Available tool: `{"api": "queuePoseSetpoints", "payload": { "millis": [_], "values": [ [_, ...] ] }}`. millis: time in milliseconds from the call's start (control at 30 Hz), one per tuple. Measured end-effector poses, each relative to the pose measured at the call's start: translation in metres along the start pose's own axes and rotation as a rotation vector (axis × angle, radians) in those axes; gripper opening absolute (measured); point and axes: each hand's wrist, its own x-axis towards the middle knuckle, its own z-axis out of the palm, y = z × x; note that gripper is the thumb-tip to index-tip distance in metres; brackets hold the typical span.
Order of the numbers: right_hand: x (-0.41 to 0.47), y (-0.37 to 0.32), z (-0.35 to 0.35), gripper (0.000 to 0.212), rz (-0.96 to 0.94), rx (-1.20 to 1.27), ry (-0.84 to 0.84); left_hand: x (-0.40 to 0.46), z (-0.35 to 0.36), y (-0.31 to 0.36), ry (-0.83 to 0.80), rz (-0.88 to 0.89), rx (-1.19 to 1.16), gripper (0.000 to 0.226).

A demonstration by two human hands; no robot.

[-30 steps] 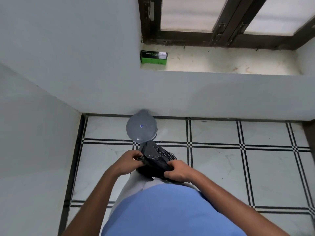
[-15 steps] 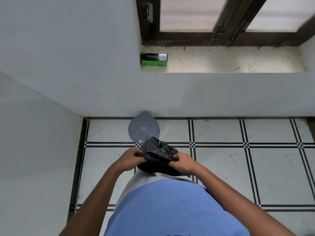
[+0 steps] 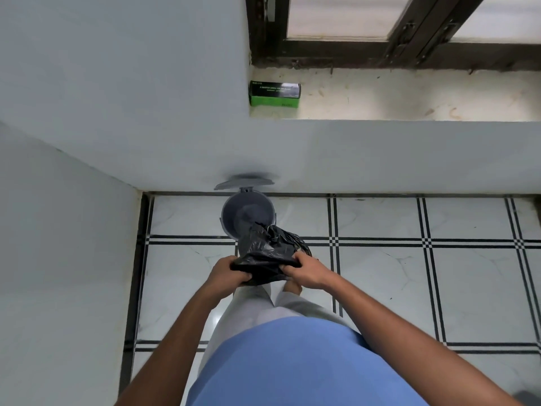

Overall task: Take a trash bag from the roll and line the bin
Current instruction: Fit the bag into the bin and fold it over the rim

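Soft, even daylight comes from the window (image 3: pixel 409 19) at the top; shadows are faint. Wide-angle bending curves the walls at the edges. The bin lid (image 3: pixel 244 183) is blurred.

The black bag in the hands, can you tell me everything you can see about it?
The black bag looks like thin, shiny plastic, all crinkled and bunched up, not spread open yet. The left hand and the right hand each pinch its near edge, one at each side. The rest of it bulges away from the person, towards the small round grey bin, and covers part of the bin's front rim in this view. The bin's lid is up. Whether the bag touches the bin cannot be told.
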Motion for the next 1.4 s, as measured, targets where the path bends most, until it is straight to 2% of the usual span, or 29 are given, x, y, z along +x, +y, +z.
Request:
{"api": "queuePoseSetpoints", "payload": {
  "millis": [100, 233, 367, 467, 567, 700, 767, 833, 967, 1100, 1267, 1400],
  "values": [
    [0.008, -0.009, -0.003, 0.032, -0.036, -0.071, -0.006, 0.011, -0.009, 0.001, 0.047, 0.003, -0.038, 0.033],
    [0.031, -0.014, -0.005, 0.018, -0.033, -0.123, -0.107, 0.032, -0.025, 0.003, 0.115, -0.01, -0.092, 0.029],
    [0.069, -0.026, -0.004, 0.031, -0.049, -0.114, -0.052, 0.057, -0.042, 0.009, 0.174, -0.042, -0.157, 0.025],
    [0.101, -0.04, 0.001, 0.029, -0.018, 0.054, -0.019, 0.077, -0.052, 0.009, 0.23, -0.028, -0.203, 0.015],
    [0.142, -0.057, 0.009, 0.028, 0.017, 0.29, -0.001, 0.108, -0.062, 0.003, 0.27, -0.063, -0.319, 0.017],
    [0.205, -0.072, 0.022, 0.045, 0.084, 0.623, -0.013, 0.153, -0.075, -0.004, 0.237, -0.081, -0.535, 0.027],
    [0.241, -0.071, 0.026, 0.046, 0.112, 0.749, 0.009, 0.18, -0.082, -0.008, 0.258, -0.035, -0.597, 0.021],
    [0.276, -0.069, 0.026, 0.048, 0.114, 0.841, 0.057, 0.21, -0.089, -0.012, 0.312, 0.021, -0.575, 0.014],
    [0.336, -0.062, 0.018, 0.046, 0.103, 0.913, 0.179, 0.273, -0.104, -0.013, 0.358, 0.094, -0.472, 0.033],
    [0.378, -0.055, 0.012, 0.044, 0.113, 0.888, 0.217, 0.325, -0.111, -0.006, 0.35, 0.162, -0.354, 0.035],
    [0.422, -0.033, 0.034, 0.067, 0.195, 0.784, 0.172, 0.392, -0.096, -0.029, 0.316, 0.088, -0.215, 0.023],
    [0.459, -0.02, 0.061, 0.069, 0.267, 0.811, 0.123, 0.435, -0.077, -0.057, 0.269, 0.021, -0.171, 0.01]
  ]
}}
